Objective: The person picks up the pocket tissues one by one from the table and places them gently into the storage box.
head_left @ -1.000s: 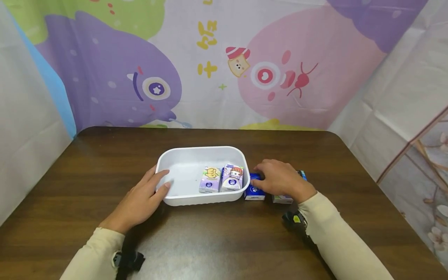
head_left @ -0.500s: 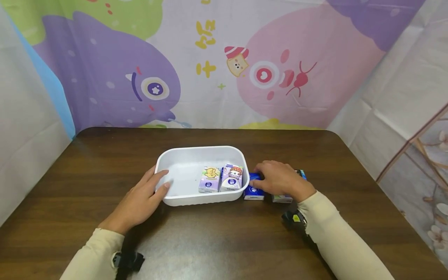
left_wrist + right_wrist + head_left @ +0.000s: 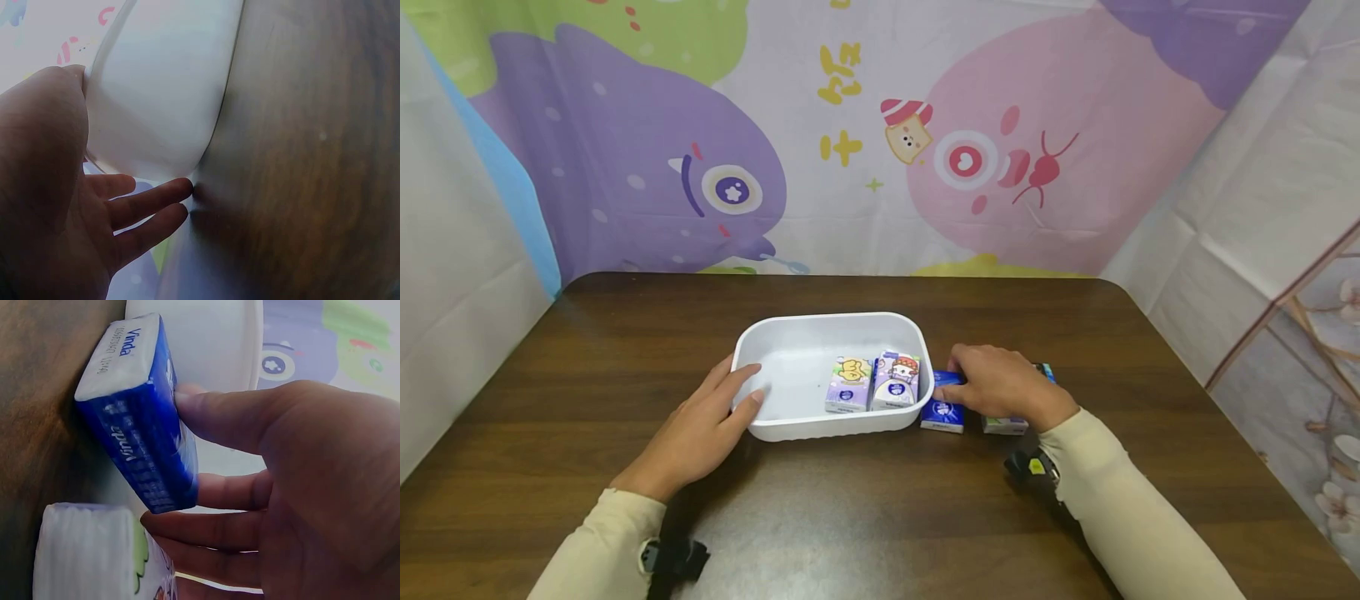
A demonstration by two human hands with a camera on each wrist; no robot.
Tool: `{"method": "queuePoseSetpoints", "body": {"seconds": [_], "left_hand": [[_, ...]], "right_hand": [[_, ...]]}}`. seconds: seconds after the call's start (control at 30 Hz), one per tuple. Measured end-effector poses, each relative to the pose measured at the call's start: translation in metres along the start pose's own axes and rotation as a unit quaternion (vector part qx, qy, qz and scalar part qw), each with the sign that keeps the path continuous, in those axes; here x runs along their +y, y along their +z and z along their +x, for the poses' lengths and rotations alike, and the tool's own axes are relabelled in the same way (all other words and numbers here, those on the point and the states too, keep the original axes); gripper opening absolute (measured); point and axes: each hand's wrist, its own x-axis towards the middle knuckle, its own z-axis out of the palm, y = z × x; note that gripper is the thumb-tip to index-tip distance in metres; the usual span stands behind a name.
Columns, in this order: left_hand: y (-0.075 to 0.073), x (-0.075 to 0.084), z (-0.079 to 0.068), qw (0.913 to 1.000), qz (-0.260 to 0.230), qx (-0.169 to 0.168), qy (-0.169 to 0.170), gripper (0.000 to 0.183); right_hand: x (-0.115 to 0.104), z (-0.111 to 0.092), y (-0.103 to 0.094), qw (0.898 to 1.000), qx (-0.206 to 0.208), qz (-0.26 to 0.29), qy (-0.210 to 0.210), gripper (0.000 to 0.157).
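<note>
My left hand [image 3: 696,429] holds the left end of a white plastic bin [image 3: 827,430], thumb and forefinger over the rim. In the left wrist view, the other fingers [image 3: 153,203] lie outside its end wall, near the tabletop. Two small tissue packs stand inside at the right: one with a yellow cartoon [image 3: 849,385], the other with a red-hatted figure [image 3: 897,382]. Just right of the bin, my right hand [image 3: 1000,383] pinches a blue tissue pack [image 3: 134,425] marked Vinda, thumb on its printed face and fingers at its far end.
Partly under my right hand lies a white-sided tissue pack [image 3: 1004,426]. The bluish corner of another pack [image 3: 1048,372] shows beyond my right wrist. Everything stands on a dark wood table [image 3: 865,517], with a cartoon-printed cloth [image 3: 850,217] hanging behind its far edge.
The near end of the blue tissue pack has shifted slightly toward me and left under my right hand. My left hand and the bin have stayed nearly in place.
</note>
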Motion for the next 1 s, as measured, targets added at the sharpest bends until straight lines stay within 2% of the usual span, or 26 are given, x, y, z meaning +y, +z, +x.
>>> {"method": "queuePoseSetpoints", "body": {"seconds": [0.27,1.0], "left_hand": [[0.0003,-0.0005,0.0005,1.0000,-0.002,-0.001,0.000,0.059],[-0.0008,0.0009,0.0001,1.0000,-0.004,-0.006,-0.006,0.059]], "right_hand": [[0.0001,-0.0010,-0.0016,1.000,-0.010,0.011,0.016,0.048],[0.0030,-0.0008,-0.0047,0.999,-0.005,0.029,0.015,0.048]]}}
